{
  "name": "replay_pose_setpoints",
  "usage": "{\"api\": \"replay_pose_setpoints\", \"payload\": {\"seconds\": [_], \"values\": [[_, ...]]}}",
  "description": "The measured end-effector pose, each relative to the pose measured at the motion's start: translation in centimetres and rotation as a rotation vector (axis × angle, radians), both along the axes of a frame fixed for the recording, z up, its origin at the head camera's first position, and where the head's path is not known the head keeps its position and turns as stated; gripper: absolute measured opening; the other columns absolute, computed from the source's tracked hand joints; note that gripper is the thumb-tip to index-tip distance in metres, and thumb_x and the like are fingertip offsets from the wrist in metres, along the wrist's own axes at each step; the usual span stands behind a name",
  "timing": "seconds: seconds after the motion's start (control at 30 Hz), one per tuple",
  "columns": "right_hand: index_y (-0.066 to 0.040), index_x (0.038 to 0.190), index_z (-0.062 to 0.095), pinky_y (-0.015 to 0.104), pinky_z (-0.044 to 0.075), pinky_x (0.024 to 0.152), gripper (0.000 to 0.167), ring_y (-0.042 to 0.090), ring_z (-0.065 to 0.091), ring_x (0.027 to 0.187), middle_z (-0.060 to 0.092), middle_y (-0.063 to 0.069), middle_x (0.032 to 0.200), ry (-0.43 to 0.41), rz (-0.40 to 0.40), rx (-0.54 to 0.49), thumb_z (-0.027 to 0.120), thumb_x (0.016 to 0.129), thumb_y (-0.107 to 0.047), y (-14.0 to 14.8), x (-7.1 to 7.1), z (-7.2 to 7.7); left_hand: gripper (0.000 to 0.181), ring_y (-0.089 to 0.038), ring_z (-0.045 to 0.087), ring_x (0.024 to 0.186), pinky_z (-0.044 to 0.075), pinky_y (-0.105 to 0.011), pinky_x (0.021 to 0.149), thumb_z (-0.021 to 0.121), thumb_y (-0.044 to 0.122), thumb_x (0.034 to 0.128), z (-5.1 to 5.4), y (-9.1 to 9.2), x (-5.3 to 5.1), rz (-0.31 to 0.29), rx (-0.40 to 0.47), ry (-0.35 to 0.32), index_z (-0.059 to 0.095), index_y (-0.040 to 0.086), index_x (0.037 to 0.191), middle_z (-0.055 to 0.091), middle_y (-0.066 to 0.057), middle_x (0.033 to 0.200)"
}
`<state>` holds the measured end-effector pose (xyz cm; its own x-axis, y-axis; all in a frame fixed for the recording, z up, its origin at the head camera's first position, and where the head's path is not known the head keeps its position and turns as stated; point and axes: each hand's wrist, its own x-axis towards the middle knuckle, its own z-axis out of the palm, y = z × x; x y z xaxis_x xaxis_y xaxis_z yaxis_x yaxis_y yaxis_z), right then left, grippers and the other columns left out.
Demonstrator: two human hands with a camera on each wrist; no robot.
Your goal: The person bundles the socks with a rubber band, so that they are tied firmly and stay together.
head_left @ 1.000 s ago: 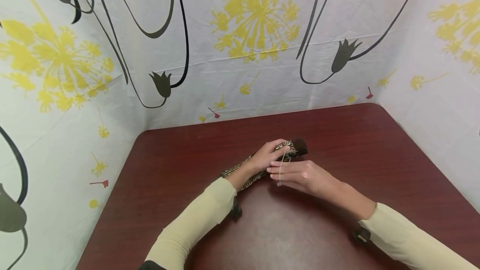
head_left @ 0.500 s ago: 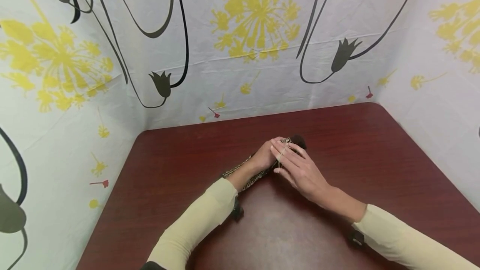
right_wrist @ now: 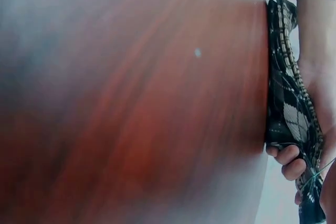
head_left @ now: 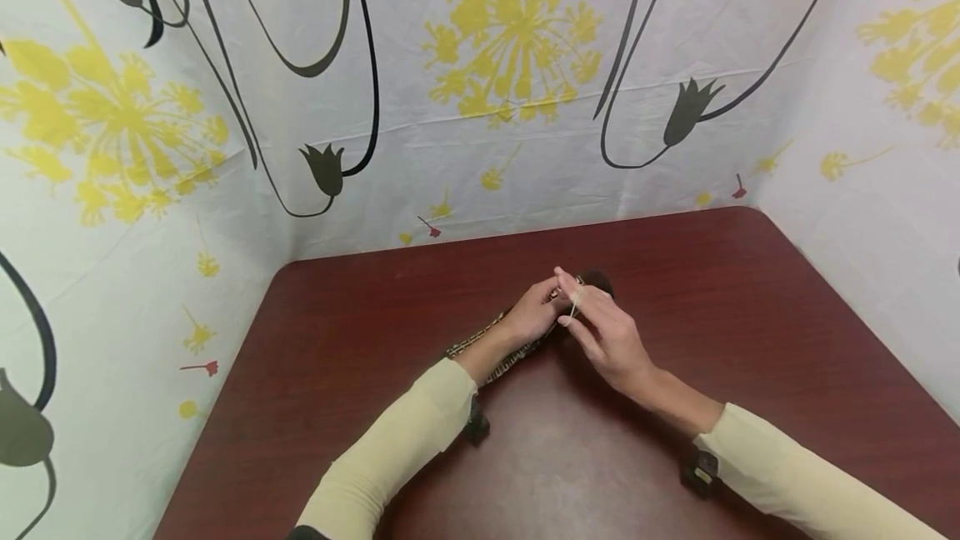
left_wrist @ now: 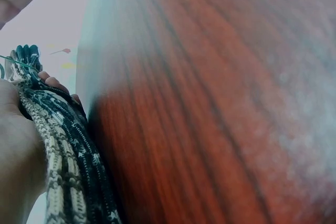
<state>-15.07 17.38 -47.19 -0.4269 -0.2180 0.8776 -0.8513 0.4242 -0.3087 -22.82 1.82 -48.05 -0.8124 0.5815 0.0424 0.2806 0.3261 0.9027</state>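
A long folded knit piece [left_wrist: 65,145], dark with a cream pattern, lies along the table under my left forearm; the views do not settle its exact kind. My left hand [head_left: 531,317] grips it near its far end, fingertips [right_wrist: 292,168] curled round its underside in the right wrist view. Beyond the grip shows the dark end of the knit. My right hand [head_left: 617,344] is close beside the left one, with a thin pale rubber band [head_left: 574,305] stretched across its fingers and thumb. In the right wrist view the band [right_wrist: 316,174] crosses the knit near that end.
Both hands work over a reddish-brown wooden table [head_left: 360,315]. White cloth with yellow and grey flower prints [head_left: 517,32] hangs behind it and at both sides. A dark wrist camera [head_left: 699,473] sits at the right cuff.
My right hand has risen toward the knit's far end, and its fingers have turned upward with the band. The left hand keeps its grip with little movement.
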Motion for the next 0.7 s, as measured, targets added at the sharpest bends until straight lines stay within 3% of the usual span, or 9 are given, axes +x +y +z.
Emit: {"api": "replay_pose_setpoints", "payload": {"seconds": [0.1, 0.2, 0.27, 0.33, 0.4, 0.53, 0.7], "values": [[0.008, 0.141, 0.063, 0.022, 0.047, 0.103, 0.044, 0.027, 0.069, 0.112, 0.064, 0.022, 0.143, -0.114, -0.007, -0.105, 0.069, 0.105, -0.016, 0.1, 0.4, 0.0, 0.045, -0.015, 0.065, 0.102, 0.052, -0.033, 0.089, 0.048, 0.044, 0.1134, 0.0, 0.1, 0.0, 0.000, -0.002, -0.002, 0.061, 0.017, 0.146, 0.073, -0.007, 0.114], [-0.003, 0.144, 0.065, 0.015, 0.050, 0.091, 0.044, 0.017, 0.070, 0.109, 0.065, 0.015, 0.143, -0.303, -0.028, -0.268, 0.071, 0.100, 0.000, 0.0, 1.0, 0.2, 0.039, -0.017, 0.061, 0.081, 0.050, -0.032, 0.078, 0.049, 0.042, 0.1133, 0.0, 0.3, 0.1, -0.001, 0.019, 0.002, 0.064, 0.017, 0.140, 0.067, -0.006, 0.093], [-0.007, 0.144, 0.066, 0.013, 0.051, 0.086, 0.046, 0.012, 0.070, 0.110, 0.065, 0.013, 0.144, -0.428, -0.052, -0.416, 0.069, 0.100, 0.006, -0.1, 1.2, 0.4, 0.036, -0.013, 0.063, 0.080, 0.051, -0.029, 0.078, 0.051, 0.040, 0.1131, 0.0, 0.5, 0.2, 0.014, 0.033, 0.006, 0.065, 0.017, 0.137, 0.068, -0.001, 0.095], [-0.011, 0.143, 0.068, 0.014, 0.053, 0.086, 0.042, 0.009, 0.069, 0.116, 0.066, 0.010, 0.143, -0.537, -0.081, -0.574, 0.066, 0.104, 0.002, -0.2, 1.3, 0.6, 0.034, -0.012, 0.064, 0.080, 0.053, -0.029, 0.077, 0.052, 0.039, 0.1132, 0.0, 0.6, 0.2, 0.035, 0.043, 0.003, 0.066, 0.017, 0.134, 0.068, 0.001, 0.098], [-0.010, 0.141, 0.069, 0.016, 0.053, 0.087, 0.036, 0.009, 0.070, 0.112, 0.067, 0.010, 0.143, -0.622, -0.100, -0.726, 0.065, 0.106, -0.004, -0.3, 1.2, 0.8, 0.032, -0.012, 0.064, 0.080, 0.055, -0.029, 0.075, 0.053, 0.038, 0.1132, 0.0, 0.8, 0.3, 0.054, 0.050, -0.004, 0.066, 0.017, 0.133, 0.068, 0.000, 0.100], [-0.002, 0.139, 0.069, 0.020, 0.054, 0.086, 0.034, 0.011, 0.070, 0.090, 0.066, 0.012, 0.144, -0.745, -0.092, -0.972, 0.066, 0.107, -0.013, -0.7, 1.1, 0.9, 0.030, -0.013, 0.065, 0.079, 0.055, -0.030, 0.074, 0.053, 0.038, 0.1130, -0.1, 0.8, 0.4, 0.090, 0.035, -0.002, 0.066, 0.019, 0.133, 0.068, 0.000, 0.099], [0.011, 0.137, 0.064, 0.022, 0.056, 0.086, 0.039, 0.010, 0.071, 0.088, 0.064, 0.011, 0.145, -0.847, -0.048, -1.226, 0.064, 0.108, -0.016, -1.1, 1.2, 0.9, 0.032, -0.011, 0.065, 0.081, 0.051, -0.030, 0.080, 0.055, 0.038, 0.1121, -0.3, 0.8, 0.5, 0.125, -0.002, 0.049, 0.065, 0.021, 0.137, 0.069, 0.002, 0.099]]}}
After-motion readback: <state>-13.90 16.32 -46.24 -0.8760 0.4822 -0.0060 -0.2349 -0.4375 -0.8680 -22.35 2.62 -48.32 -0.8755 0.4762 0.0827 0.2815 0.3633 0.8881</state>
